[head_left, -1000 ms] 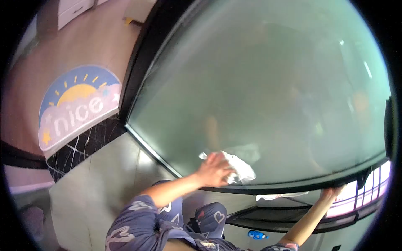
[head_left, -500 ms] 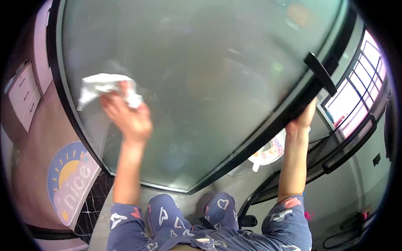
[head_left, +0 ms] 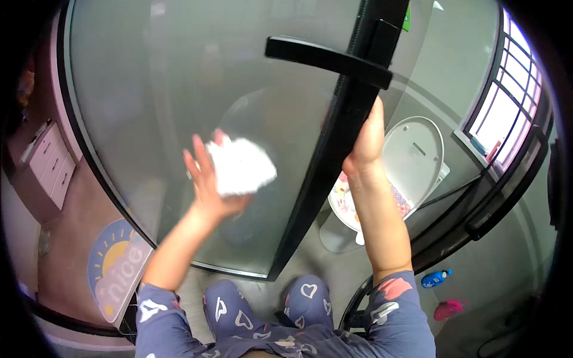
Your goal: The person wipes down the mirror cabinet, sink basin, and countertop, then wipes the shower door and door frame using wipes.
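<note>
A frosted glass door (head_left: 155, 119) in a black frame stands in front of me, with a black handle (head_left: 322, 58) near its upper right. My left hand (head_left: 212, 185) presses a crumpled white cloth (head_left: 242, 167) flat to the lower middle of the glass. Some of its fingers are spread past the cloth's left side. My right hand (head_left: 367, 140) grips the black door frame below the handle; its fingertips are hidden behind the door.
Beyond the door on the right is a toilet (head_left: 415, 146) with its lid up. A blue bottle (head_left: 436, 278) and a pink item (head_left: 447, 309) lie lower right. To the left are a white drawer unit (head_left: 52, 164) and a "nice" mat (head_left: 116, 268) on the floor.
My left hand has moved right across the glass with the cloth. The door's handle edge has shifted left in view along with my right hand, and more of the toilet shows.
</note>
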Action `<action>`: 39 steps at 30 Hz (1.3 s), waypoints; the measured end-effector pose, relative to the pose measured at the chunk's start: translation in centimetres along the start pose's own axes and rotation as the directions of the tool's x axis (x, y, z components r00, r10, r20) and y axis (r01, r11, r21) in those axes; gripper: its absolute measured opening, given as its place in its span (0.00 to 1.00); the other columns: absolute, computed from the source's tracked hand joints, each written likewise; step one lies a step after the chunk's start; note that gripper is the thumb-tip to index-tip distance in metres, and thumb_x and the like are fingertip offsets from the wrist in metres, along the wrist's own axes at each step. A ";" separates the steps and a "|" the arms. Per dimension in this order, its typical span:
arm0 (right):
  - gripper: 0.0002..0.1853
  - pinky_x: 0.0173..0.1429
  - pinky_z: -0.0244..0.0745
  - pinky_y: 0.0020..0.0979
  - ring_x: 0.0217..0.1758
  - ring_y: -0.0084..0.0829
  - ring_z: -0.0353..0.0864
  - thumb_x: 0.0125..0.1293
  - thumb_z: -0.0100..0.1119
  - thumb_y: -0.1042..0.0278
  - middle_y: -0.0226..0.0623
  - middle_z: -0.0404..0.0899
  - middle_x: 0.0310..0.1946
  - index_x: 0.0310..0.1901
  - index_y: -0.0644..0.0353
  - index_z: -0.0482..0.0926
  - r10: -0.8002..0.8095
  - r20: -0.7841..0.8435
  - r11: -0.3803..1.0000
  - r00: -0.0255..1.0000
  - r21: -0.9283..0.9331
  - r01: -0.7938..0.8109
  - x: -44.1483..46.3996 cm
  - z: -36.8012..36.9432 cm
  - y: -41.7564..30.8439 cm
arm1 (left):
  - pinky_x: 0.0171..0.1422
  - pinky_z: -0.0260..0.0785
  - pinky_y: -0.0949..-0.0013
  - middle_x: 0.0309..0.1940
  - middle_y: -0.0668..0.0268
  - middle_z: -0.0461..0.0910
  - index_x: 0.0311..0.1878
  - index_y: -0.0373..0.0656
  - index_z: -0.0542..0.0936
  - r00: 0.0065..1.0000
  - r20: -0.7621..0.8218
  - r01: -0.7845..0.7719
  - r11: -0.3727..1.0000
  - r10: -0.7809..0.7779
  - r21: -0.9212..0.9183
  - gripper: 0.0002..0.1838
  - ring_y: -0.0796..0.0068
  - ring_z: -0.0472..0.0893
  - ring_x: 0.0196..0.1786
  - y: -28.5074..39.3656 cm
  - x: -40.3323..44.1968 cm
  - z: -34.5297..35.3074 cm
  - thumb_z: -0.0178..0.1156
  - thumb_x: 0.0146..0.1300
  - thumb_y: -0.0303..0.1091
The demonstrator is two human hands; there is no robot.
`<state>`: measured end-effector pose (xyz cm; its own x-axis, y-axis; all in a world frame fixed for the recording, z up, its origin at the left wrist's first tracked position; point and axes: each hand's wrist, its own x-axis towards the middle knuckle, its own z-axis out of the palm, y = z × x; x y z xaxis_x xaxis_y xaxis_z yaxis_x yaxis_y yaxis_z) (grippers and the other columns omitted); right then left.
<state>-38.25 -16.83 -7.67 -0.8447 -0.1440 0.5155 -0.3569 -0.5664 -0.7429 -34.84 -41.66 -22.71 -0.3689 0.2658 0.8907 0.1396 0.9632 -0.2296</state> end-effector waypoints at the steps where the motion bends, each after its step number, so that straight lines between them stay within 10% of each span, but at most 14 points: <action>1: 0.27 0.39 0.76 0.33 0.32 0.30 0.79 0.75 0.36 0.42 0.33 0.80 0.30 0.42 0.55 0.79 -0.005 -0.027 0.999 1.000 0.046 0.006 -0.1 0.7 0.0 | 0.76 0.18 0.33 0.77 0.40 0.46 0.73 0.54 0.66 0.998 -0.038 0.049 0.999 -0.049 -0.002 0.40 0.32 0.30 0.78 -0.7 3.9 -1.8 0.52 0.60 0.64; 6: 0.31 0.69 0.64 0.31 0.64 0.29 0.71 0.79 0.33 0.43 0.34 0.73 0.64 0.68 0.60 0.68 0.020 0.057 0.990 0.998 0.139 -0.028 -0.8 0.5 0.3 | 0.78 0.27 0.35 0.77 0.49 0.53 0.69 0.51 0.71 0.882 -0.471 0.071 0.988 0.001 0.134 0.34 0.41 0.39 0.80 -4.7 18.4 -5.7 0.49 0.65 0.60; 10: 0.26 0.51 0.72 0.31 0.45 0.27 0.77 0.79 0.33 0.43 0.31 0.78 0.44 0.55 0.56 0.74 -0.021 0.200 0.989 0.980 0.150 -0.010 -1.2 0.8 -0.1 | 0.76 0.42 0.38 0.69 0.42 0.62 0.67 0.38 0.68 0.917 -0.367 0.222 0.965 -0.158 0.138 0.28 0.40 0.57 0.74 -1.4 21.6 -9.8 0.46 0.71 0.45; 12: 0.26 0.49 0.75 0.31 0.42 0.27 0.79 0.79 0.33 0.44 0.31 0.80 0.42 0.53 0.55 0.76 -0.085 0.353 0.978 0.932 0.207 0.011 -1.6 0.7 -0.4 | 0.77 0.29 0.33 0.77 0.51 0.54 0.65 0.46 0.74 0.977 -0.173 -0.065 0.945 0.125 0.319 0.34 0.39 0.44 0.79 -0.5 20.0 -8.1 0.51 0.63 0.59; 16: 0.27 0.59 0.73 0.31 0.52 0.26 0.78 0.80 0.30 0.46 0.30 0.79 0.51 0.60 0.56 0.74 -0.059 0.070 0.987 0.996 0.153 0.048 -2.0 1.7 -0.2 | 0.78 0.19 0.34 0.79 0.48 0.45 0.71 0.37 0.64 0.970 -0.169 -0.179 0.984 0.178 0.005 0.42 0.40 0.37 0.81 6.1 10.3 -2.0 0.45 0.66 0.63; 18: 0.39 0.80 0.43 0.30 0.80 0.29 0.49 0.80 0.31 0.43 0.43 0.49 0.78 0.74 0.73 0.50 -0.026 0.229 0.986 0.973 0.163 -0.012 -1.0 -0.8 0.6 | 0.78 0.15 0.36 0.79 0.51 0.45 0.73 0.46 0.64 0.991 0.018 -0.134 0.991 0.134 -0.031 0.41 0.42 0.33 0.81 9.4 2.5 0.4 0.42 0.65 0.66; 19: 0.32 0.72 0.57 0.30 0.69 0.27 0.63 0.80 0.31 0.45 0.37 0.63 0.67 0.70 0.65 0.60 0.198 0.173 0.889 0.965 0.384 -0.251 -1.5 -0.6 -1.8 | 0.78 0.13 0.36 0.79 0.52 0.45 0.74 0.51 0.64 0.990 -0.014 -0.141 0.990 0.141 0.024 0.39 0.42 0.33 0.81 9.8 1.7 -0.1 0.42 0.65 0.65; 22: 0.28 0.65 0.69 0.30 0.59 0.25 0.75 0.81 0.32 0.47 0.31 0.76 0.58 0.65 0.59 0.70 -0.022 0.139 0.989 0.990 0.149 0.001 -2.0 -0.7 0.0 | 0.77 0.12 0.37 0.79 0.51 0.46 0.74 0.60 0.64 0.984 -0.028 -0.174 0.984 0.176 0.044 0.39 0.43 0.34 0.81 7.6 3.8 -1.2 0.43 0.63 0.66; 28: 0.29 0.70 0.64 0.30 0.65 0.27 0.72 0.80 0.32 0.47 0.32 0.72 0.64 0.67 0.60 0.68 -0.056 0.224 0.987 0.973 0.157 0.020 -2.1 -0.3 -0.3 | 0.76 0.19 0.33 0.76 0.57 0.57 0.67 0.54 0.73 0.872 -0.488 0.038 0.999 -0.042 -0.018 0.29 0.43 0.42 0.80 1.2 21.7 -6.9 0.57 0.62 0.48; 30: 0.29 0.71 0.63 0.30 0.66 0.28 0.71 0.80 0.32 0.47 0.33 0.72 0.65 0.67 0.61 0.68 -0.044 0.146 0.991 0.988 0.131 0.025 -2.2 0.7 -0.6 | 0.76 0.23 0.32 0.77 0.57 0.57 0.71 0.50 0.69 0.857 -0.413 -0.066 0.861 0.307 0.503 0.30 0.45 0.44 0.80 -3.6 25.2 -6.1 0.54 0.65 0.43; 33: 0.29 0.72 0.62 0.30 0.67 0.28 0.70 0.80 0.31 0.47 0.33 0.72 0.65 0.68 0.61 0.67 -0.073 0.024 0.995 0.997 0.071 0.071 -1.1 0.3 0.4 | 0.76 0.37 0.34 0.70 0.46 0.64 0.68 0.42 0.69 0.897 -0.385 -0.194 0.976 0.216 0.097 0.28 0.41 0.51 0.77 0.1 27.8 -11.4 0.49 0.67 0.44; 36: 0.29 0.72 0.62 0.31 0.67 0.28 0.70 0.80 0.31 0.46 0.33 0.72 0.65 0.68 0.60 0.67 -0.093 0.053 0.992 0.994 0.092 0.088 -1.0 0.1 0.5 | 0.77 0.30 0.34 0.73 0.53 0.62 0.72 0.47 0.66 0.836 -0.315 -0.376 0.888 0.449 0.266 0.30 0.41 0.48 0.78 -0.1 27.5 -10.4 0.49 0.69 0.48; 38: 0.29 0.72 0.62 0.31 0.67 0.28 0.70 0.81 0.30 0.46 0.33 0.72 0.64 0.69 0.60 0.66 -0.061 0.106 0.990 0.993 0.136 0.046 -0.7 -0.2 0.4 | 0.73 0.52 0.39 0.64 0.53 0.72 0.64 0.44 0.72 0.766 -0.369 -0.270 0.784 0.527 0.560 0.25 0.49 0.66 0.71 0.9 26.4 -10.1 0.54 0.69 0.47; 39: 0.33 0.77 0.50 0.31 0.74 0.30 0.58 0.80 0.30 0.45 0.41 0.61 0.71 0.71 0.69 0.59 -0.080 0.149 0.990 0.986 0.131 0.061 -0.1 -0.8 1.0 | 0.75 0.35 0.38 0.70 0.58 0.66 0.65 0.50 0.73 0.835 -0.313 -0.331 0.867 0.453 0.372 0.26 0.49 0.55 0.76 1.0 25.5 -9.6 0.55 0.65 0.46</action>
<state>-38.86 -16.70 -8.80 -0.7444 -0.2174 0.6313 -0.3524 -0.6752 -0.6480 -35.28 -34.33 3.52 0.0429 0.6457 0.7624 -0.0989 0.7621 -0.6399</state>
